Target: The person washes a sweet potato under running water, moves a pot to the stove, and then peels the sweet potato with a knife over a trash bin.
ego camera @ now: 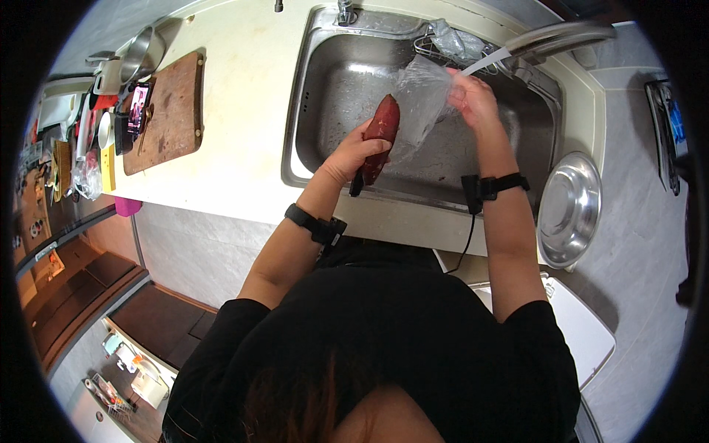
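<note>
A long red-skinned sweet potato (383, 124) is gripped in my left hand (353, 150) above the near left part of the stainless steel sink (338, 111). The end of a black handle (356, 185) pokes out below that hand; the rest of it is hidden. My right hand (473, 99) pinches the edge of a crumpled clear plastic bag (424, 97), which hangs over the sink basin. Just above those fingers is the faucet spout (545, 45). A white streak runs from its end to my right hand, and I cannot tell whether it is water or a nozzle.
At the sink's back right corner, a wire rack (426, 47) holds crumpled plastic (455, 40). A steel basin (570, 210) leans at the right. Leftward on the counter lie a wooden cutting board (171, 116), a lit phone (138, 108) and a metal bowl (145, 54).
</note>
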`<state>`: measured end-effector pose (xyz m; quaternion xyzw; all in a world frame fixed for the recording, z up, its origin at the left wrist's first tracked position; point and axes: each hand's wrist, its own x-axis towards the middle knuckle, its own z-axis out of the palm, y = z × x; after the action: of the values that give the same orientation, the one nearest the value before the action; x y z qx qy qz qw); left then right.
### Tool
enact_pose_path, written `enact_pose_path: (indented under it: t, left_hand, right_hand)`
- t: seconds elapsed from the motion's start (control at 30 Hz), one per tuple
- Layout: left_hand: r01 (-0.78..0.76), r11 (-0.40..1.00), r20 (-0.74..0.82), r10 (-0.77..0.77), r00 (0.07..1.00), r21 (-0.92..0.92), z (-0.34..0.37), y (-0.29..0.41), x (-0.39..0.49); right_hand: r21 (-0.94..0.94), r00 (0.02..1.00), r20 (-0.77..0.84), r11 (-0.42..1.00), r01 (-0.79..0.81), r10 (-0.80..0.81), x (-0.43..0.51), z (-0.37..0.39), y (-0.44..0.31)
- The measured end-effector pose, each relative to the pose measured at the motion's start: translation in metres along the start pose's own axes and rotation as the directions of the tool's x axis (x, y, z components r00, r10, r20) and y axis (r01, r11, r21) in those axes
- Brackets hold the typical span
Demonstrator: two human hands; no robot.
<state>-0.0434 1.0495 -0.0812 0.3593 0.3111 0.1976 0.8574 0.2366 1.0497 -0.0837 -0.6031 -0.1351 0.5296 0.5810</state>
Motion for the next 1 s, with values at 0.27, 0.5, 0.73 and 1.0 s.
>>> enact_pose_path:
  t: [0.27,0.5,0.73,1.0]
  left_hand:
    - [0.039,0.998,0.037,-0.04,0.998,0.046,-0.006,0.005,-0.001]
    - [0.049,0.984,0.059,-0.06,0.996,0.17,-0.006,0.012,-0.004]
    - [0.043,0.997,0.055,-0.046,0.997,0.065,-0.009,0.005,-0.003]
    - [0.026,0.999,0.059,-0.025,0.998,-0.032,-0.003,0.009,-0.001]
  right_hand:
    - [-0.101,0.999,0.035,0.995,0.008,-0.004,-0.001,0.001,-0.004]
    - [-0.276,0.999,-0.019,0.96,-0.046,0.042,-0.001,0.01,-0.015]
    - [-0.151,0.997,0.046,0.987,-0.058,0.065,0.001,0.007,-0.008]
    - [0.23,0.98,0.179,0.972,0.046,-0.089,0.0,0.004,0.007]
